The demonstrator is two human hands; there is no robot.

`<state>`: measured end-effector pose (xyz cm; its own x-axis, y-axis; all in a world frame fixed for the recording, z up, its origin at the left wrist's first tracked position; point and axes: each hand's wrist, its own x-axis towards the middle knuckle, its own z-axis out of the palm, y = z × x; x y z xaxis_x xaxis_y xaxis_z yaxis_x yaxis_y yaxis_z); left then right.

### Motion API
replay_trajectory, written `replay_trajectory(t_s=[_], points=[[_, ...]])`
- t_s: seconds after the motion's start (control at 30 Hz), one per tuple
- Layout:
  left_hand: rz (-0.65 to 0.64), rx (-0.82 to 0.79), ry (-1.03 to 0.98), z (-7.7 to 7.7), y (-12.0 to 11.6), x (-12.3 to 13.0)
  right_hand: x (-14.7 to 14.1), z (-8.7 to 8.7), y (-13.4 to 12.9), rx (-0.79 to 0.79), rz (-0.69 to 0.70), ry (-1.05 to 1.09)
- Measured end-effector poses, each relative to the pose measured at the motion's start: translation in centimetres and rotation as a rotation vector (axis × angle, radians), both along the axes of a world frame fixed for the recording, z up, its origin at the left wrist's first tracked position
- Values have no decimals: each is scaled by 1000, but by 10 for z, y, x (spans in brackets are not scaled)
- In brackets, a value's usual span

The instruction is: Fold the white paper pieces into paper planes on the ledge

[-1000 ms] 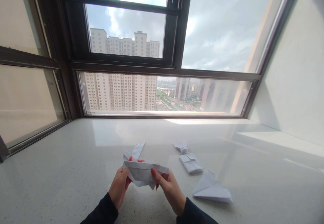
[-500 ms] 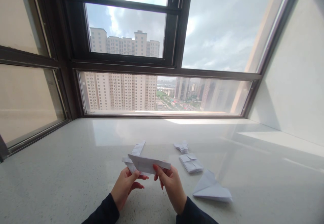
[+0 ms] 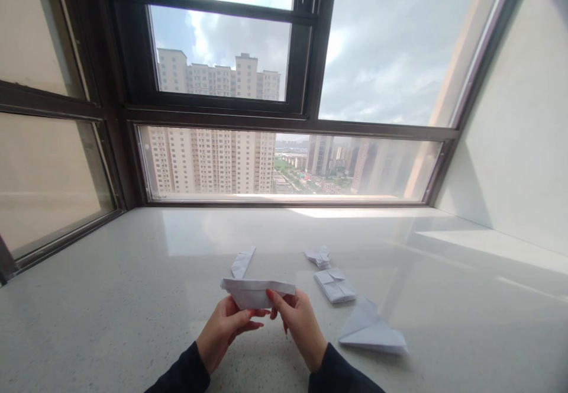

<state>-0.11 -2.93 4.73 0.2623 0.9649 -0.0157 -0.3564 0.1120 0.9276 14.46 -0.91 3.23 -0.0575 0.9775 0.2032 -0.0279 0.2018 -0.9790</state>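
Observation:
Between my two hands is a folded sheet of white paper (image 3: pixel 251 294), held above the pale sill. It is wide along its top edge and narrower below. My left hand (image 3: pixel 228 325) pinches its lower left part, thumb in front and fingers behind and beneath. With thumb and fingers closed, my right hand (image 3: pixel 298 321) grips the right side. Just beyond the held paper lies a narrow folded paper strip (image 3: pixel 242 262), its near end partly hidden.
To the right lie a small folded paper piece (image 3: pixel 320 258), a square folded paper packet (image 3: pixel 335 286) and a larger triangular paper fold (image 3: pixel 371 329). The speckled white sill (image 3: pixel 133 298) runs back to a dark window frame (image 3: pixel 284 205). A white wall (image 3: pixel 523 144) stands at right.
The left side of the held paper has closed up: a flap that stuck out there now lies against the rest. Its top edge is more level. Both hands keep their hold.

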Motion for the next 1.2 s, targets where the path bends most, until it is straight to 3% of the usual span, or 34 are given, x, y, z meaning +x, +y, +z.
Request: replay_trajectory(t_s=[0.17, 1.2], points=[[-19, -1, 81, 2, 2, 0, -1, -1, -1, -10, 21, 2], [119, -78, 71, 5, 2, 3, -1, 4, -3, -12, 20, -35]])
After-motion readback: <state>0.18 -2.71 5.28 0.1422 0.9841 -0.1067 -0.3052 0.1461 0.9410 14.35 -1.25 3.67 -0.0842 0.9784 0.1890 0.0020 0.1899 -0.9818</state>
